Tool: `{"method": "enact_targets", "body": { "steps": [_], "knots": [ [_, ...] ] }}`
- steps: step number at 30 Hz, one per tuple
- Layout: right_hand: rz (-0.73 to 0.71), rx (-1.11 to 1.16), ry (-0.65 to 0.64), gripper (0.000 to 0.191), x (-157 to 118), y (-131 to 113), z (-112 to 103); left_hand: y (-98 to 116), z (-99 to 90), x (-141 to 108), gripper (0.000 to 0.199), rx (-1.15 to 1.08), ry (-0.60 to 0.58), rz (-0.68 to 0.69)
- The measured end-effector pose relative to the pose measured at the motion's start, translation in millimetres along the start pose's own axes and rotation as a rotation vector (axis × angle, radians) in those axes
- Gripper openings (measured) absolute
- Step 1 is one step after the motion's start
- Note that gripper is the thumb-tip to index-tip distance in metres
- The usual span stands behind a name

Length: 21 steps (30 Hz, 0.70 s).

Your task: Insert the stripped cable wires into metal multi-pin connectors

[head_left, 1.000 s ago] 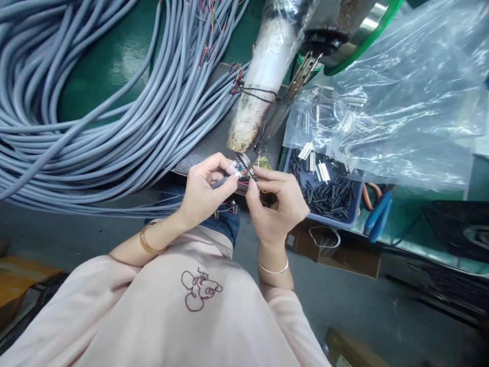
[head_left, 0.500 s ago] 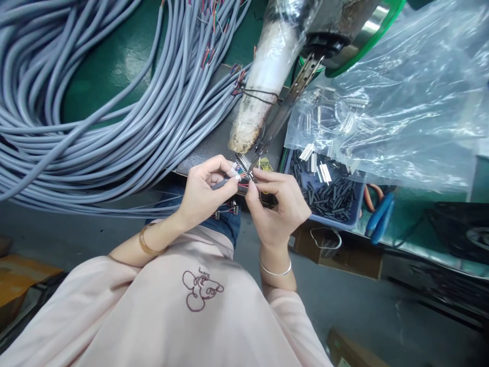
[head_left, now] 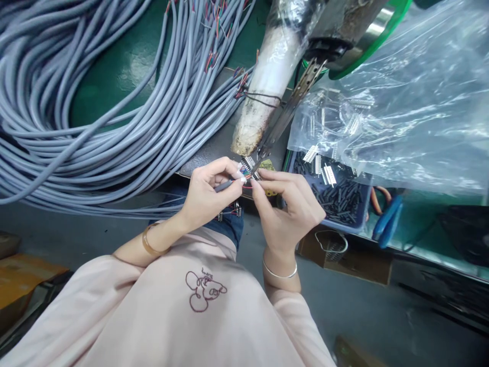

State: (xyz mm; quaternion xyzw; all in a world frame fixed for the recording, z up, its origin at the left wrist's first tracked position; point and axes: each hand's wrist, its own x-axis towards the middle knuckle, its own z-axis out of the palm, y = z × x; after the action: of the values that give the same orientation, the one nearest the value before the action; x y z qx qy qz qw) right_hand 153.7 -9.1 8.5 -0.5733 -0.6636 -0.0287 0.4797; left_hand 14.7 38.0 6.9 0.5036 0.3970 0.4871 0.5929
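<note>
My left hand is closed around the stripped end of a grey cable, with thumb and forefinger pinching it. Thin coloured wires fan out from that end toward a small metal pin connector. My right hand is closed in a pinch at the wires, thumb and forefinger on what looks like a thin red wire. Directly above the fingertips, a soldering iron with a perforated metal shaft points down at the connector. Its tip is close to the wires; whether they touch I cannot tell.
A large bundle of grey cables covers the left bench. Beside the iron hangs a film-wrapped white tube. On the right are a blue bin of black sleeves and connectors, a clear plastic bag and blue-handled pliers.
The whole view has shifted slightly. My right hand has turned a little and sits slightly further right, its fingertips still at the wires. My left hand keeps its hold on the cable.
</note>
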Motion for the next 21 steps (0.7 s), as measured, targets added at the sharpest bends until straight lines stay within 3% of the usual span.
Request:
{"method": "enact_targets", "body": {
  "steps": [13, 16, 18, 21],
  "knots": [
    [0.035, -0.016, -0.044, 0.015, -7, 3, -1, 0, -0.4, 1, 0.013, -0.064, -0.039, -0.174],
    [0.063, 0.099, 0.097, 0.009, -17, 13, -4, 1, -5.4, 0, 0.017, -0.139, -0.130, -0.314],
    [0.008, 0.227, 0.149, 0.008, -24, 20, -8, 3, -10.6, -1, 0.019, -0.212, -0.227, -0.432],
    [-0.117, 0.314, -0.004, 0.012, -33, 26, -13, 7, -17.4, -5, 0.024, -0.295, -0.374, -0.536]
  ]
}}
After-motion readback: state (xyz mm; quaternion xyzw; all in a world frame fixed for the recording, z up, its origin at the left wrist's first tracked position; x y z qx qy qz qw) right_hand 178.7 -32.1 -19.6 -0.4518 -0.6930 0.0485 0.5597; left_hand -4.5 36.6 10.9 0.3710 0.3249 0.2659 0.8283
